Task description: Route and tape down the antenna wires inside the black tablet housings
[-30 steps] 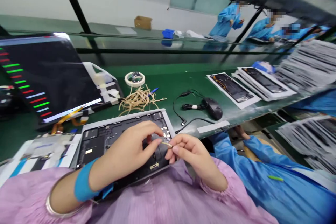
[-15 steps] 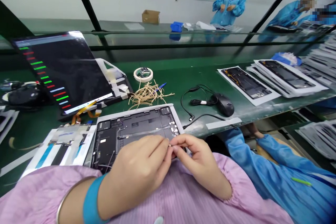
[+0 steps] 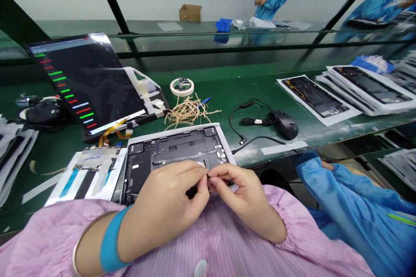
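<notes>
1. Clock centre = where the hands meet, nr the person's chest. Pink sleeves both sides.
2. L hand (image 3: 169,194), from 8: palm down, thumb & index tips close together. Blue wristband (image 3: 112,240) & metal bangle (image 3: 75,253) on that arm.
3. R hand (image 3: 243,190), from 4: thumb & index tips also close, meeting the L fingertips. Can't tell if either grip is closed on smth; any piece there is too small & hidden.
4. Open tablet casing (image 3: 182,147), dark inside, lies at 10–11 just past the hands, on green bench (image 3: 224,91). L hand covers part of its near side; can't tell if touching.
5. At 9–10: pale panel w/ flat cables (image 3: 94,166). At 10: tilted screen (image 3: 91,82) w/ red & green bars.
6. At 11: heap of tan strips (image 3: 186,110), tape roll (image 3: 172,88) behind.
7. At 2: black mouse (image 3: 286,125), then another opened casing (image 3: 315,97) on white sheet.
8. At 3–4: co-worker's blue sleeve (image 3: 354,199).
</notes>
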